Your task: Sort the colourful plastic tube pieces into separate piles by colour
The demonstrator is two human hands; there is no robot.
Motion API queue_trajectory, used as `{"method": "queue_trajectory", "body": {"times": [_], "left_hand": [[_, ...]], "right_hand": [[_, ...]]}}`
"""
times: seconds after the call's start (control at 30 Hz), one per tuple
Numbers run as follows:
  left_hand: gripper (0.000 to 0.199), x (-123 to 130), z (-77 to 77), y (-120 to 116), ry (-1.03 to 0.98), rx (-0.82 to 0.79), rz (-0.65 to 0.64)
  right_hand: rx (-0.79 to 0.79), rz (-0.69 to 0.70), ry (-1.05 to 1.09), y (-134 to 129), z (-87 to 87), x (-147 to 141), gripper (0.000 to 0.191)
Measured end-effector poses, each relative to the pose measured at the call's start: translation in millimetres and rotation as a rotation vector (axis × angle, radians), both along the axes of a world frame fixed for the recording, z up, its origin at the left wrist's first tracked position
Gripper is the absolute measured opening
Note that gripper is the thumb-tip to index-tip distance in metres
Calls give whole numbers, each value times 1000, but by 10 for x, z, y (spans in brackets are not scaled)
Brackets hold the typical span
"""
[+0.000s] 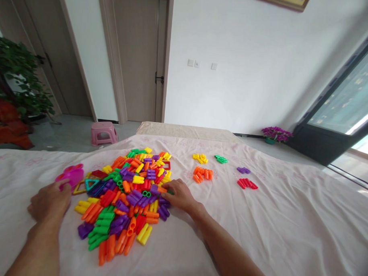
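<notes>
A heap of bullet-shaped plastic building blocks [120, 220] in orange, purple, green, yellow and red covers the left middle of the cloth. My right hand [180, 196] is at the heap's right edge, thumb and fingers closed around a small block. Green shows between those fingers, and an orange block [161, 189] lies against the fingertips; the grip is partly hidden. Left of the heap, my left hand [50, 201] has curled fingers at the near edge of a pink plastic piece [72, 176]. Triangular frames [92, 184] lie beside that piece.
Sorted clusters lie farther right: yellow blocks [200, 158], green blocks [221, 159], orange blocks [203, 174], purple blocks [243, 170] and red blocks [247, 183]. A wrinkled pale cloth [283, 230] covers the table. A pink stool [104, 133] stands beyond the table.
</notes>
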State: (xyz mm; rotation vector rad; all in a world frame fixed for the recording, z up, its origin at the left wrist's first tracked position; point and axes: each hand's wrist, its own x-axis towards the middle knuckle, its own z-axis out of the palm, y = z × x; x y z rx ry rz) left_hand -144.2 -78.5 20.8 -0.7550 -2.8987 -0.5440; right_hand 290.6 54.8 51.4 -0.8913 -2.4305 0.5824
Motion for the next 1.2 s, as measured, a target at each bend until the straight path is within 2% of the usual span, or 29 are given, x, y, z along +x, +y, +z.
{"method": "queue_trajectory", "body": {"times": [0.13, 0.23, 0.37, 0.5, 0.6, 0.67, 0.7, 0.77, 0.83, 0.9, 0.93, 1.0, 1.07, 1.13, 1.2], "left_hand": [[56, 38, 33, -13, 13, 46, 6], [53, 46, 41, -11, -1, 70, 15], [58, 27, 41, 6, -34, 51, 14], [67, 60, 61, 1, -94, 13, 4], [74, 211, 165, -16, -61, 81, 40], [71, 381, 306, -5, 73, 220, 25], [64, 486, 397, 15, 152, 318, -26], [52, 737, 596, 87, 204, 526, -216], [49, 1047, 783, 192, 48, 674, -427], [46, 1410, 916, 301, -134, 663, -653], [46, 1600, 953, 348, -214, 578, -775], [50, 1964, 968, 416, -336, 447, -963], [52, 2251, 919, 448, -398, 382, -1068], [50, 2413, 840, 460, -444, 382, -1104], [46, 2438, 769, 465, -495, 407, -1090]], "right_hand": [[-26, -13, 15, -42, -16, -21, 21], [-52, -42, 112, -43, -40, -20, 20], [-59, -48, 255, 55, -76, 64, 24], [-187, -121, 341, 193, -134, 207, 26], [-295, -148, 453, 236, -187, 253, 28], [-331, -130, 535, 232, -212, 234, 29], [-330, -121, 570, 225, -221, 212, 30], [-304, -110, 618, 203, -229, 154, 30], [-289, -94, 651, 171, -227, 94, 29], [-301, -66, 688, 126, -212, 43, 29], [-309, -50, 709, 97, -200, 21, 29], [-324, -23, 746, 30, -170, -20, 30], [-340, -10, 761, -35, -142, -59, 31], [-353, -8, 761, -70, -121, -87, 31], [-356, -16, 743, -47, -96, -76, 31]]}}
